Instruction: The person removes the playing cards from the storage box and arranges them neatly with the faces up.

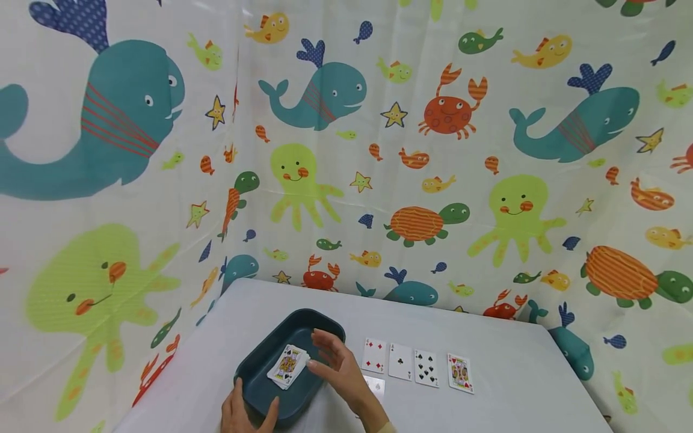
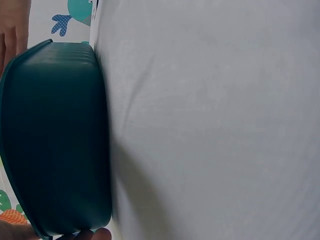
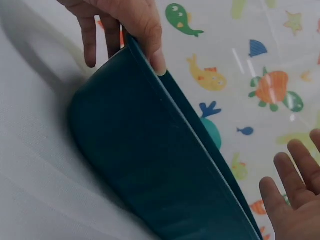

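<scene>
Thumb and fingers of the left hand point(image 1: 240, 416) are clamped on the near end of the dark green tray point(image 1: 304, 332), the thumb hooked over its rim and the fingers down the outer wall, as the right wrist view shows. The right hand point(image 1: 342, 368) is raised over the tray's right side, holding nothing, its fingers apart and slightly bent, the thumb pointing toward the stack of cards point(image 1: 288, 365). That stack lies face up on the tray's floor, a face card on top. The right forearm slants in from the lower right, a pale sleeve point(image 1: 387, 428) at its end, above a partly hidden card point(image 1: 376, 385). Beyond it, four face-up cards point(image 1: 400, 361) stand in a row on the white table point(image 1: 520, 373).
</scene>
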